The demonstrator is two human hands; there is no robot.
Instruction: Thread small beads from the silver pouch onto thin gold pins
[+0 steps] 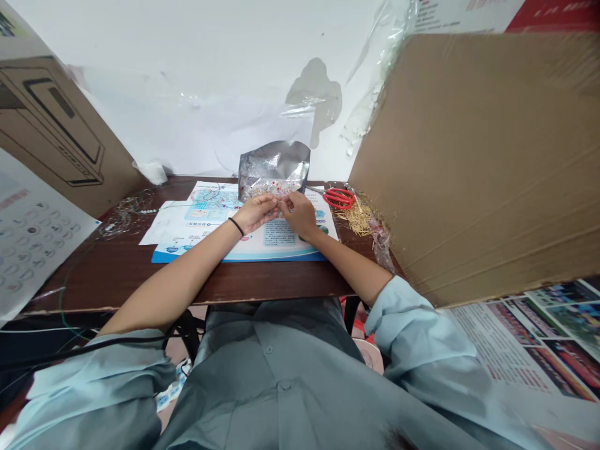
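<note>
Beads (272,189) lie heaped in the mouth of a foil pouch (274,161), and just in front of it the left hand (255,213) and right hand (300,215) are held half-closed and touching, with anything pinched between them too small to tell.

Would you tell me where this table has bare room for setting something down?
Bare wood lies left of the leaflet, between wire coil and left forearm. It is crowded at the left hand, right hand, foil bag, red scissors and brass pins.
</note>
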